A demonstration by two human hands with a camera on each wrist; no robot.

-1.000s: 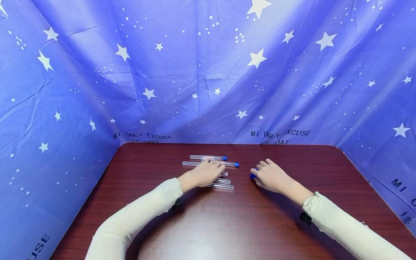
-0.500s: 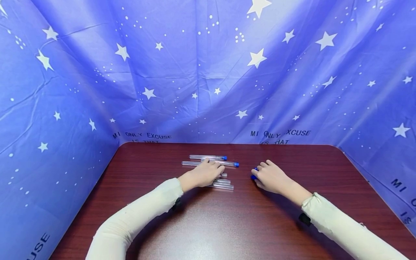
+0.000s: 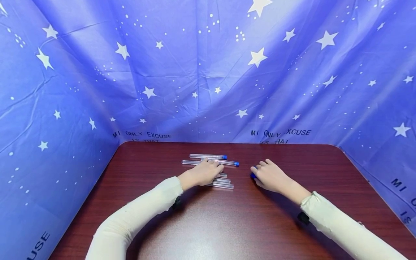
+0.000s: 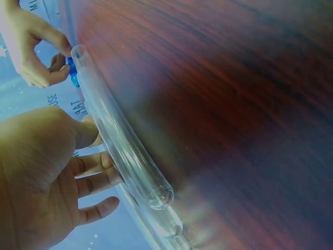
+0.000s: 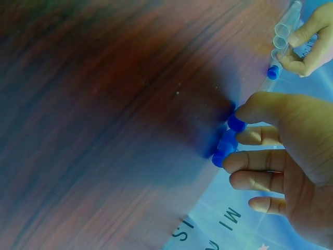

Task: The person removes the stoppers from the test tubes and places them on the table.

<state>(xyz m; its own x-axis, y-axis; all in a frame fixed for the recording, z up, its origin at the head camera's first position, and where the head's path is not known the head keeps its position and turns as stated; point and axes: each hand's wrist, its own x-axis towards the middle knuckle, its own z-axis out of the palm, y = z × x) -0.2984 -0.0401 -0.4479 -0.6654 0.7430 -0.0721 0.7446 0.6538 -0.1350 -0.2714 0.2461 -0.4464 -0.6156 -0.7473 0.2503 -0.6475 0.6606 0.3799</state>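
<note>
In the head view, my left hand [image 3: 204, 173] reaches over clear test tubes lying on the table. Its thumb and index finger pinch an uncapped test tube [image 5: 276, 54], whose open mouth shows in the right wrist view. Other uncapped test tubes [image 3: 224, 186] lie closer to me, open ends to the right. Across the gap, my right hand [image 3: 270, 176] is low over the tabletop. Its thumb and index finger pinch a blue cap [image 5: 237, 123]. More blue caps [image 5: 225, 148] sit beside it, near the middle fingertip. The left hand hides part of the tubes.
Farther back lie test tubes with blue caps on, one rearmost [image 3: 208, 156] and one nearer [image 3: 224, 162]. All rest on a dark red wooden table [image 3: 208, 224]. A blue star-printed curtain [image 3: 201, 72] surrounds its far and side edges.
Hardly anything differs. Both hands stay in place with only slight shifts, and the tubes lie as before.
</note>
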